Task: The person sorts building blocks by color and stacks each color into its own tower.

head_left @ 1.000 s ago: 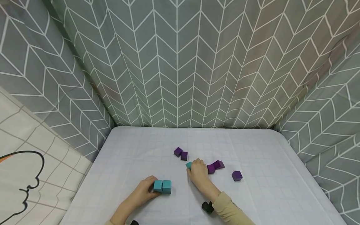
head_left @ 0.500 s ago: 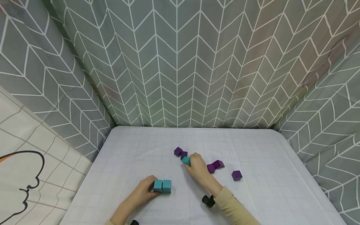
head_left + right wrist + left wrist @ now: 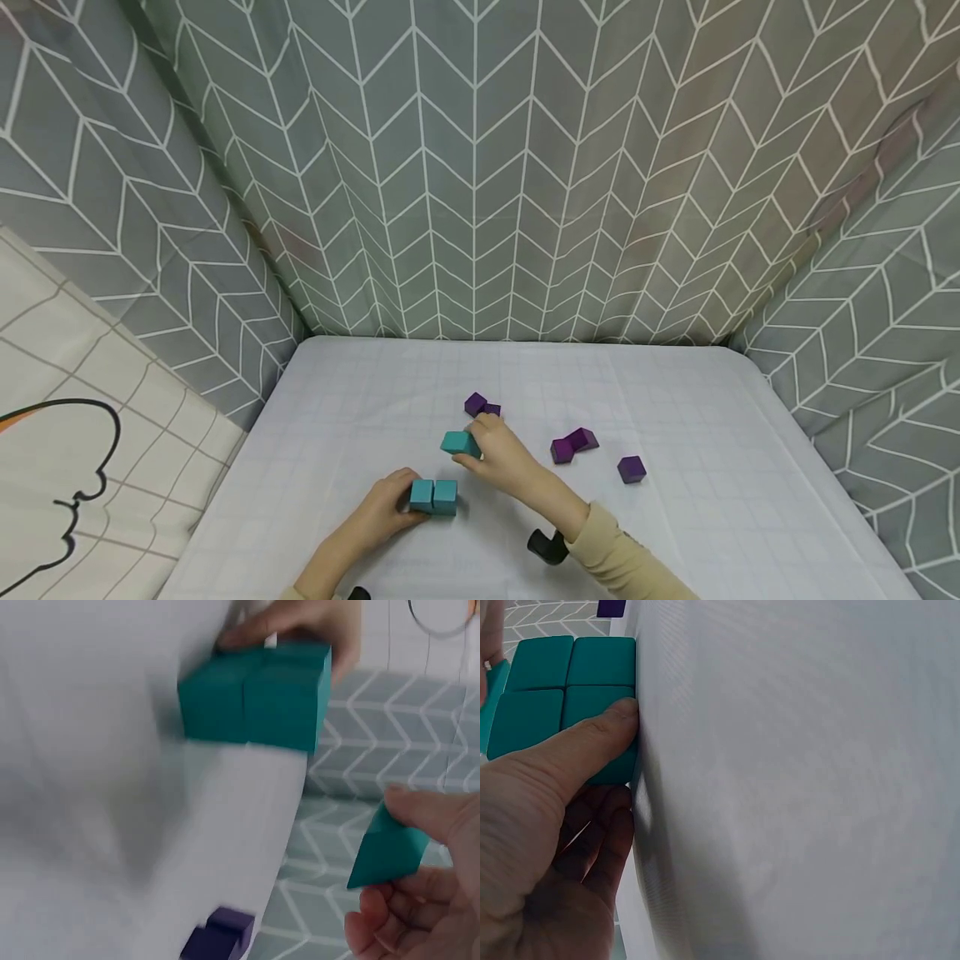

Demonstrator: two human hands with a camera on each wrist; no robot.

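Observation:
Teal cubes (image 3: 445,496) stand together two high and two wide near the front of the table, as the left wrist view shows. My left hand (image 3: 382,508) grips them from the left, its thumb lying across the front cubes (image 3: 525,720). Above the table, beyond and slightly right of that stack, my right hand (image 3: 510,458) pinches a teal wedge-shaped block (image 3: 459,442) between thumb and fingers. The sloping side of this wedge shows in the right wrist view (image 3: 390,851). It is apart from the stacked cubes.
Two purple blocks (image 3: 476,404) lie behind my right hand on the white-covered table (image 3: 360,400). Another touching purple pair (image 3: 562,451) is to the right, with a single purple block (image 3: 632,469) beyond it. Patterned grey curtains (image 3: 495,208) surround the table's back and sides.
My right hand has lifted the teal wedge-shaped block and carried it left, toward the teal stack. My left hand stays on the cubes.

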